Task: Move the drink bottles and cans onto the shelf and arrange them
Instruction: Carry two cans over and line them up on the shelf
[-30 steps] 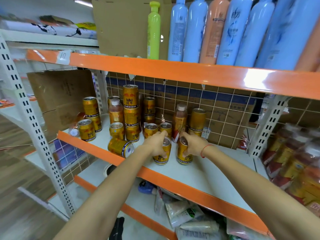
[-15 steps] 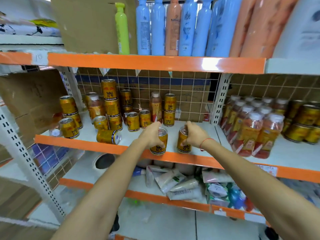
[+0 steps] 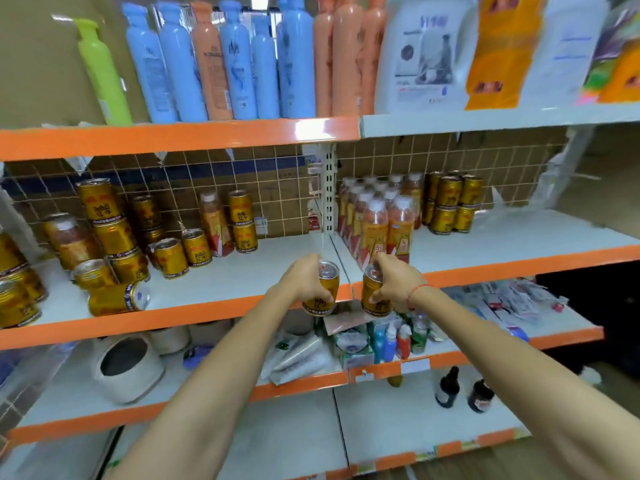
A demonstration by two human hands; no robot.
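Observation:
My left hand [image 3: 306, 280] grips a gold can [image 3: 323, 294] and my right hand [image 3: 394, 285] grips a second gold can [image 3: 372, 299]. Both cans hang upright in the air in front of the orange edge of the middle shelf [image 3: 207, 315], near the upright post. To the left on that shelf stand several gold cans [image 3: 171, 258], some stacked, one lying on its side [image 3: 117, 299], and a few reddish drink bottles [image 3: 216, 225]. On the right shelf section [image 3: 519, 237] stands a block of reddish bottles [image 3: 375, 226] with stacked gold cans [image 3: 450, 206] behind it.
The top shelf carries blue, orange and green plastic bottles [image 3: 235, 64] and large jugs [image 3: 426, 53]. Below the hands lie packets and small bottles [image 3: 388, 337], a white pot [image 3: 128, 368] and two dark bottles [image 3: 446, 388]. Bare shelf surface lies right of the stacked cans.
Both hands lifted their cans off the left shelf section and carried them rightward, out past the shelf edge. The view swung right, bringing the right shelf section into sight.

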